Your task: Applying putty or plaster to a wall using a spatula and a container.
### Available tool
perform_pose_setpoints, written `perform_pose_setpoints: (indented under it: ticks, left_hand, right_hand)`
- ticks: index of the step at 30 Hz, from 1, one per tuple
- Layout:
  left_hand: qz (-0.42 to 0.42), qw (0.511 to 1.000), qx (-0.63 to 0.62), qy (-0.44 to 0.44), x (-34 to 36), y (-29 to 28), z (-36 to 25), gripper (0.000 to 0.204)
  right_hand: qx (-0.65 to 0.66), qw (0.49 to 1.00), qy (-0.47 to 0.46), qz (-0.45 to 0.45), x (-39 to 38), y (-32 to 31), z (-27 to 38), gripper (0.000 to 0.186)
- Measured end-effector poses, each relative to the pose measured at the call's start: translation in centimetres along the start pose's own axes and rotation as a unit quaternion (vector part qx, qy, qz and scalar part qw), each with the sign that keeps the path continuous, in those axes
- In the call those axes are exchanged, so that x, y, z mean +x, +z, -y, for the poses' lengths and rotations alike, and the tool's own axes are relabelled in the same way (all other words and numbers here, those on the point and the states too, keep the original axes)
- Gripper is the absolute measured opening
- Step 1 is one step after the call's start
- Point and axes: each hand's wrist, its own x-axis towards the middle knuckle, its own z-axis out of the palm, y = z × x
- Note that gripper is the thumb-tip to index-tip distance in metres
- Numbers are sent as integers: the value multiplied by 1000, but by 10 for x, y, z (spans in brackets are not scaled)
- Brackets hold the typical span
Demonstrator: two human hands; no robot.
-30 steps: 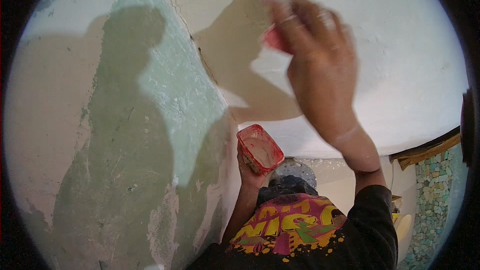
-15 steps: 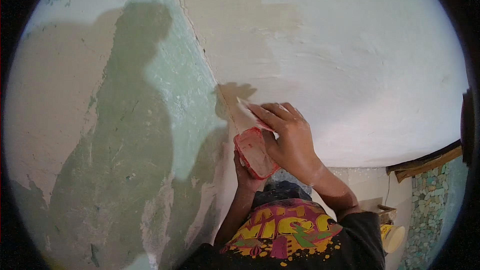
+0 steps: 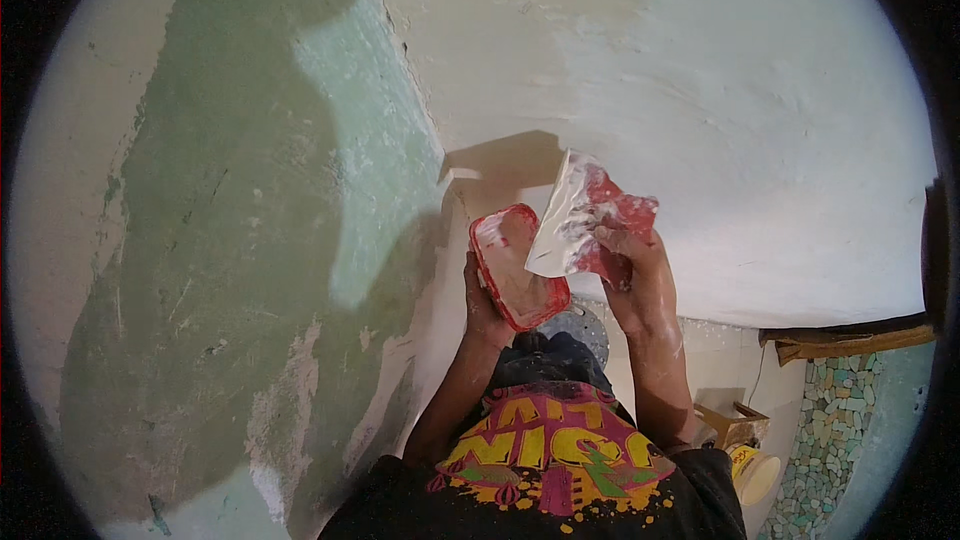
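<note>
My left hand (image 3: 484, 305) is closed on a red rectangular tub (image 3: 480, 260), gripping its left side. Pale wet putty (image 3: 522, 280) coats the bottom of the tub. Just right of the tub, my right hand (image 3: 642, 275) grips a red putty spreader (image 3: 637, 208), its broad blade tilted. A thick layer of white putty (image 3: 560, 230) lies along the blade's left edge, which is close beside the tub. In front of both hands stands a wall with a cracked corner seam (image 3: 405, 45); neither hand visibly touches it.
A patchy green wall (image 3: 250, 190) fills the left, a smooth whitish wall (image 3: 760, 140) the right. At lower right are a wooden ledge (image 3: 850, 340), a brown box (image 3: 738, 427), a yellow-and-white bucket (image 3: 762, 480) and a stone-patterned surface (image 3: 830, 420).
My right hand has drawn back from the corner seam and turned, so the spreader's putty-covered face now shows. The tub has shifted slightly upward in the picture, still in my left hand.
</note>
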Motion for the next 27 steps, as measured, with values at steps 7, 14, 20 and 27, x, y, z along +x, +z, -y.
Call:
perform_pose_setpoints:
  ticks: [7,14,20,27]
  left_hand:
    - [77,995,-51,-46,3,19,2,68]
    - [41,998,6,-55,39,-1,31,73]
    - [115,984,-34,-131,42,-2,26,69]
    - [221,926,-255,-171,36,51,26,68]
  right_hand:
    - [-454,664,-592,37,-5,63,28,35]
    - [-573,433,-692,77,57,84,52,54]
    - [-682,487,-545,18,56,56,1,63]
    - [-622,555,-553,-7,18,71,12,62]
